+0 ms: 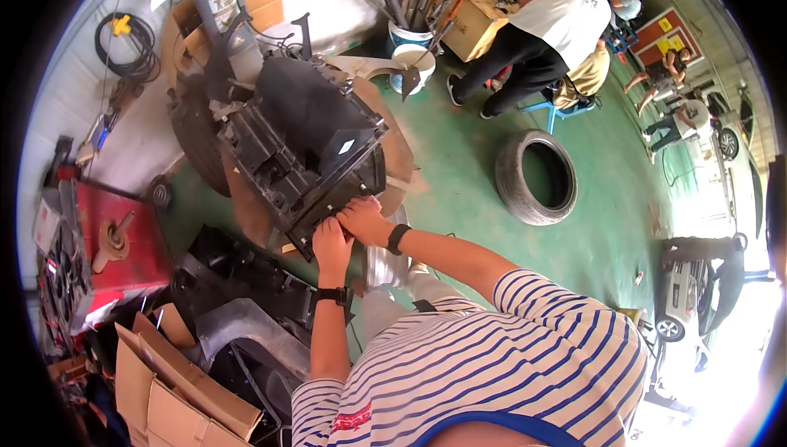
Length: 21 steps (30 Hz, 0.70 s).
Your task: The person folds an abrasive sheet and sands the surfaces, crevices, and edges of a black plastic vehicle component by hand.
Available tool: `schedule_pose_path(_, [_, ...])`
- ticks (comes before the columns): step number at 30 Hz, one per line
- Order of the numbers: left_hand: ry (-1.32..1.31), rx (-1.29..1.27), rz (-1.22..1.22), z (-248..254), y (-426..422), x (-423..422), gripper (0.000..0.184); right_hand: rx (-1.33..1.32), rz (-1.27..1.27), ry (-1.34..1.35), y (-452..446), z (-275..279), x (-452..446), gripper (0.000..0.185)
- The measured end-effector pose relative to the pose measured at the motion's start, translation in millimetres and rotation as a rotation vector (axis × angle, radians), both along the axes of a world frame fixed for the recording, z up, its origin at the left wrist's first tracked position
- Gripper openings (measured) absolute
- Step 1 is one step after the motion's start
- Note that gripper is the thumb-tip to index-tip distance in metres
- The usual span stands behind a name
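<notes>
A large black plastic car assembly [303,119], box-shaped with a smooth dark panel, lies tilted in front of me on top of other parts. My left hand [332,242] is at its near lower edge, fingers curled and pressed together. Right beside it, my right hand [363,221] is closed against the same edge, with its fingers bent. The two hands nearly touch. Whatever small thing is between the fingers is hidden. A small pinkish patch shows at the right hand's far side, too small to make out.
A tire [537,176] lies on the green floor to the right. Cardboard [184,389], a grey fender-like panel [254,332] and a red cabinet [123,242] crowd the left. Beyond stand a white bucket [414,67] and a bending person in a white shirt [566,8].
</notes>
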<state>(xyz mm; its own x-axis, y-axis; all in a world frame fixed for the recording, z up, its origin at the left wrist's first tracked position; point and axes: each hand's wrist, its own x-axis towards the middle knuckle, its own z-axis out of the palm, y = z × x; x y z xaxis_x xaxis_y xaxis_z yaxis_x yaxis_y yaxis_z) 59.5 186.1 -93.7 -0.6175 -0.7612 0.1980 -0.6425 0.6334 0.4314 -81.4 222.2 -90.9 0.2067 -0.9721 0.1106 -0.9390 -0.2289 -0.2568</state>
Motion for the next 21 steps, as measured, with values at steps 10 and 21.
schedule_pose_path(10, [0.100, 0.101, 0.101, 23, 12, 60, 0.031, 0.023, 0.171, -0.302, 3, 13, 1, 0.023])
schedule_pose_path(21, [0.216, 0.109, -0.069, 62, 14, 10, 0.027, 0.058, 0.020, -0.297, 36, 58, -63, 0.026])
